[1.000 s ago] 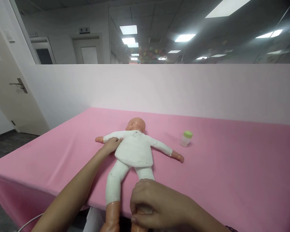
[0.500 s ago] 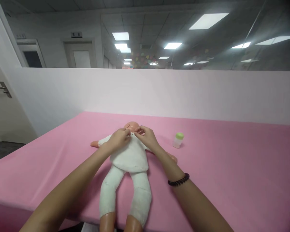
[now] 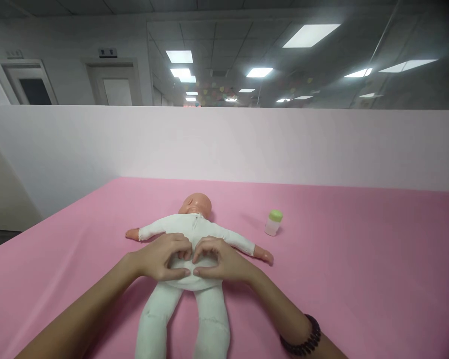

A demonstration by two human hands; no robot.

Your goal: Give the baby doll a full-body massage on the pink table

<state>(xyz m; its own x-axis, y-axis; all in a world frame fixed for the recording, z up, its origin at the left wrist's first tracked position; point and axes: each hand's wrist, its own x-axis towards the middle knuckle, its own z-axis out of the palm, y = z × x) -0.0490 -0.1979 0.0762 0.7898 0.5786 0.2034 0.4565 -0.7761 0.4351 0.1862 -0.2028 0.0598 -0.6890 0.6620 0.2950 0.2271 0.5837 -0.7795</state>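
A baby doll (image 3: 196,227) with a white cloth body lies stretched out on a pink-covered table (image 3: 344,269), its head at the far side and its arms spread. My left hand (image 3: 168,257) is over the left part of the doll's lower torso, fingers curved and thumb apart. Opposite it, my right hand (image 3: 219,259) mirrors that shape, with a dark coiled band on the wrist. The fingertips of both hands almost meet over the cloth, with nothing held between them. The doll's feet are out of view.
A small clear bottle with a green cap (image 3: 274,223) stands on the table, right of the doll's head. Behind the table runs a low white wall (image 3: 247,144) with glass above it. Part of a door (image 3: 0,184) shows at the left.
Both hands have moved from the doll's collar down to its lower torso and have spread into curved shapes. The doll's head and arms are now uncovered. The camera view has shifted slightly.
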